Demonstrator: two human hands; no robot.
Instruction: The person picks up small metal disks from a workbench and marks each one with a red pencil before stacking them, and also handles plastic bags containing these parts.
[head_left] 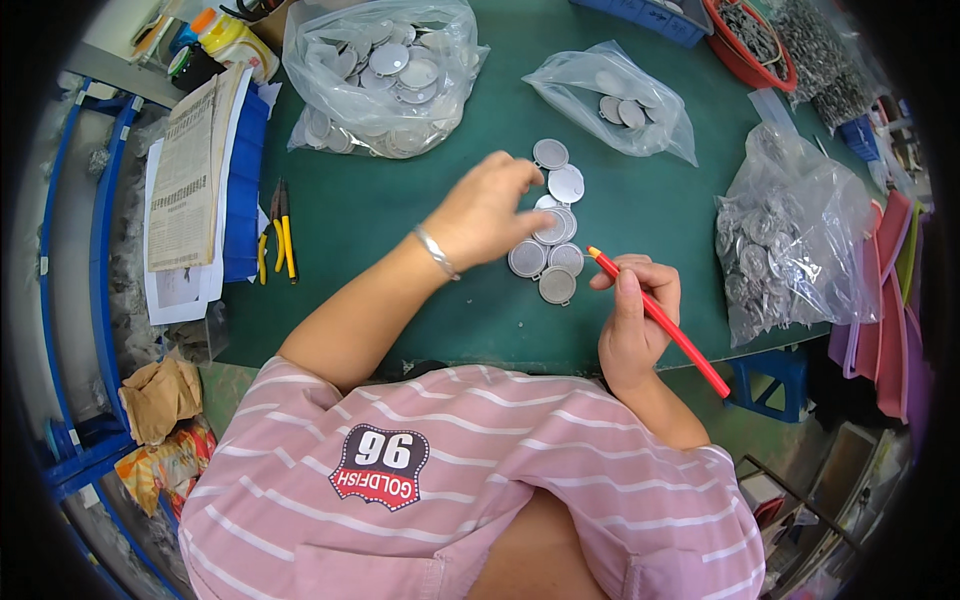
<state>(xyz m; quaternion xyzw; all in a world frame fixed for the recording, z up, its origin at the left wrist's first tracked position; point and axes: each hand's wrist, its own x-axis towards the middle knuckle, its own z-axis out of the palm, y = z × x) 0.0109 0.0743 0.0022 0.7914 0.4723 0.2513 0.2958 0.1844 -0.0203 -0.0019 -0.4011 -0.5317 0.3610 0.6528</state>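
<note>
Several round grey metal discs (557, 284), some with small tabs on their rims, lie partly overlapping in a loose column on the green table (390, 290). My left hand (488, 208) hovers at the left side of this column, thumb and fingers apart with nothing visible between them. Its thumb tip is close to a disc in the middle; whether it touches cannot be made out. To the right of the discs, my right hand (640, 310) is closed around a thick red pencil (685, 347). The pencil's pale tip points up and left, near the discs.
Clear plastic bags of metal discs stand at the back left (400, 75) and back middle (625, 105). A bag of metal parts (775, 245) sits on the right. Yellow-handled pliers (283, 235) lie left, beside a blue tray (243, 190) with papers. A red basket (780, 75) stands back right.
</note>
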